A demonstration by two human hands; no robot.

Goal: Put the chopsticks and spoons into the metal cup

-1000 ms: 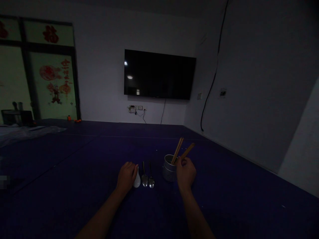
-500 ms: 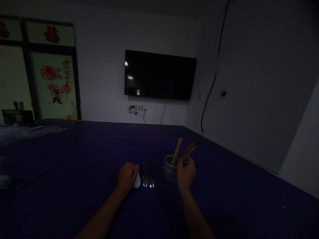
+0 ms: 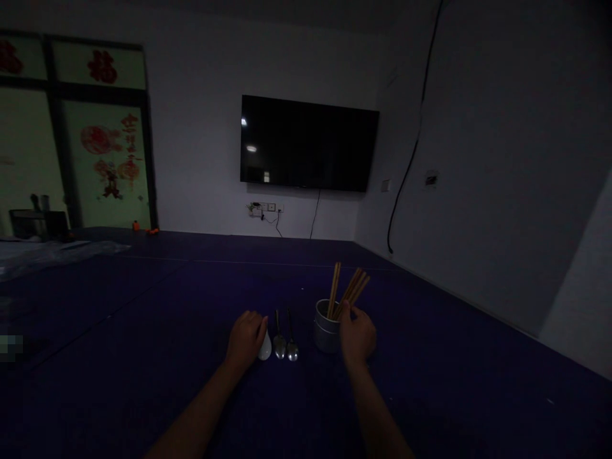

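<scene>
Pinched narrow, the right hand (image 3: 358,335) meets chopsticks (image 3: 354,291) at the rim of a grey cup (image 3: 327,339); whether it truly holds them I cannot tell. Left hand (image 3: 246,340) curls over a white spoon (image 3: 264,350), its grip hidden; two metal spoons (image 3: 280,348) lie just beside. Inside the cup, one pair leans slightly; the other bundle has just fanned out and tipped steeper, probably making single sticks easier to separate. Everything sits well short of the dark blue surface's (image 3: 191,299) far edge.
</scene>
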